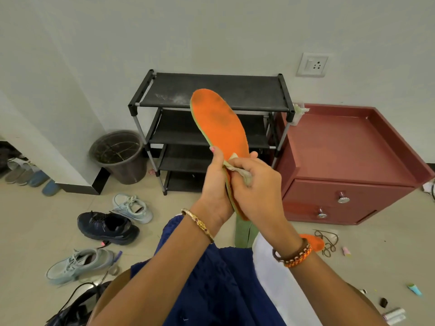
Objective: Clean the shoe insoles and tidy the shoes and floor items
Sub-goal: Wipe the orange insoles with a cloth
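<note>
R hand (255, 182) pinches a small beige cloth (237, 170) w/ curled fingers, pressing it on the lower part of the orange insole (221, 123). L hand (215, 184) grips the insole from behind at its heel half, thumb tip showing at the left edge; insole stands near upright, toe end up, dark grime on the upper middle, green edge along its left side. Gold bangle (199, 223) on L wrist, orange/brown braided band (295, 255) on R wrist. Below the hands: blue garment across the lap, a white one to its right. A second orange insole (315, 241) lies on the floor just past the R wrist, beside a loose dark lace (328, 241). Behind the held insole, a black 4-tier rack (211, 90) against the wall, dusty on top; maroon cabinet (341, 161) just right of it, dark bin (120, 154) to its left. Floor at left: pale mint sneaker (131, 207) near the rack, navy shoe (107, 228) touching it in front, another mint sneaker (80, 264) nearer, well apart from its mate. Small bits at far right floor, too small to ID.
</note>
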